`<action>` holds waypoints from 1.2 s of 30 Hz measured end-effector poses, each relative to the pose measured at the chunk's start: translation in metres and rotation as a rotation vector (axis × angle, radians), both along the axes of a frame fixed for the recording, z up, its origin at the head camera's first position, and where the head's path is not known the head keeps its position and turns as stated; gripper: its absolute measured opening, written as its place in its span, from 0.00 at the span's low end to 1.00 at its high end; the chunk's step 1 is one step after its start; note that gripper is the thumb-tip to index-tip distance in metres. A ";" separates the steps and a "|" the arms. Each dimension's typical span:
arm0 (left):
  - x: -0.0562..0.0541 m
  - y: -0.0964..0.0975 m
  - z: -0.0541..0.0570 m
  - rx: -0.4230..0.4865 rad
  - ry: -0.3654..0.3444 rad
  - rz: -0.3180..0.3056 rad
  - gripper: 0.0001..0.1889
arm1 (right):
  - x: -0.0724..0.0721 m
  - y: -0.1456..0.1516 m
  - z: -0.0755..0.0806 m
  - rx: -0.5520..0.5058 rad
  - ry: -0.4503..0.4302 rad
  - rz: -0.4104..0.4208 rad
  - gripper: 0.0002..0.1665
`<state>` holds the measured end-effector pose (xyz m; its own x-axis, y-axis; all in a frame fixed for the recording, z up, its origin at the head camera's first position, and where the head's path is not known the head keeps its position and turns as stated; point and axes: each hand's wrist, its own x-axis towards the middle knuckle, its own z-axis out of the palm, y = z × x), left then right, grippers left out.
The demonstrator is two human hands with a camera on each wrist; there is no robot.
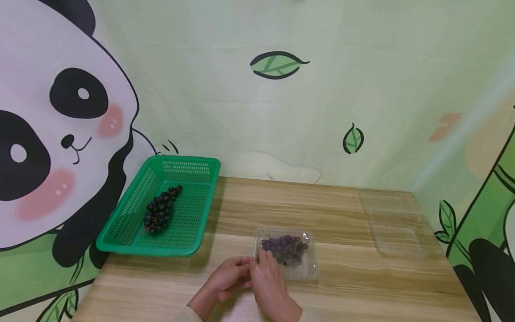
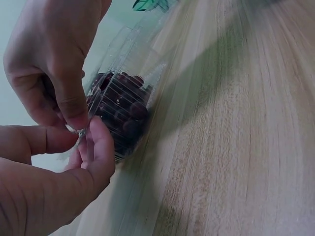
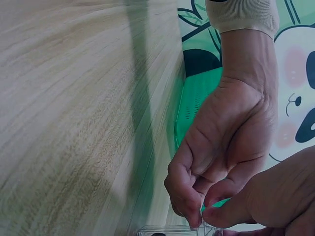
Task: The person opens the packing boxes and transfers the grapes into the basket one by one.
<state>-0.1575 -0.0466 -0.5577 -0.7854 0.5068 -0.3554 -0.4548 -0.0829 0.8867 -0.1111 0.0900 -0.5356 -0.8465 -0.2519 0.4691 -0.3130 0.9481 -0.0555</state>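
Observation:
A clear plastic clamshell box (image 1: 307,271) lies on the table with a bunch of dark grapes (image 1: 286,247) inside, seen through its plastic. Along its left edge my left hand (image 1: 231,275) pinches the rim between thumb and fingers. Close beside it, my right hand (image 1: 268,279) pinches the same edge, partly covering the box's near left corner. In the left wrist view both hands meet at the rim of the box (image 2: 129,88). The right wrist view shows only a strip of the box, below the left hand (image 3: 216,147).
A green plastic basket (image 1: 201,214) stands at the left, holding another bunch of dark grapes (image 1: 161,210). At the right lies a second clear clamshell box (image 1: 396,237), spread open on the wooden table (image 1: 342,295). A printed backdrop hangs behind the table.

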 end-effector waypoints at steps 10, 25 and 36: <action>-0.001 0.000 -0.004 0.017 -0.025 0.001 0.24 | -0.001 0.001 0.001 0.085 -0.014 -0.009 0.09; 0.001 0.001 -0.010 0.059 -0.064 0.023 0.19 | -0.001 0.001 0.000 0.123 -0.001 -0.006 0.10; 0.004 0.003 -0.006 0.078 -0.057 0.042 0.20 | 0.000 -0.003 -0.004 0.172 0.019 -0.039 0.09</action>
<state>-0.1537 -0.0432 -0.5637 -0.7863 0.5015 -0.3609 -0.4989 -0.1706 0.8497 -0.1113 0.0872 -0.5397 -0.8487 -0.2972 0.4375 -0.2755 0.9545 0.1141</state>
